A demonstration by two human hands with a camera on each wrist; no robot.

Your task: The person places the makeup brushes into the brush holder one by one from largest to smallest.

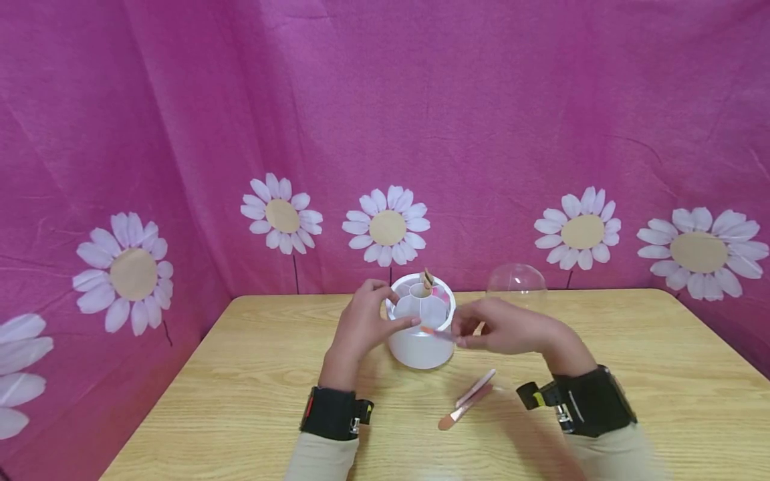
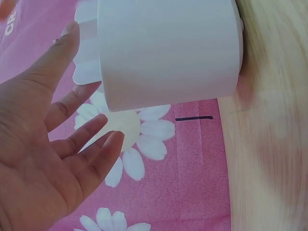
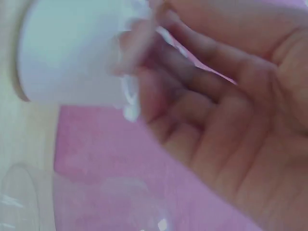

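Leftmost, white daisies run along the pink curtain that hangs beside and behind your wooden tabletop. Moving right, you have a beige sleeve and a black wrist strap, then your left grip, whose fingers are spread beside the rim of the white tub. Your thumb reaches across the near side of that rim; whether it touches, you cannot tell. The tub stands upright on the tabletop, between your two hands, with pale dividers parting its inside into compartments around a round middle one. A brown-tipped piece sticks up in it, and something pink shows toward the right of the rim. Just in front of the tub's near side, a thin stick with an orange tip points left, its outline blurred. Nearer you, a brush with a brown head lies on the tabletop against a pale stick. Right of the tub, your right grip pinches the thin stick's right end between thumb and fingers. Behind that hand, a clear dome stands near the tabletop's far edge.
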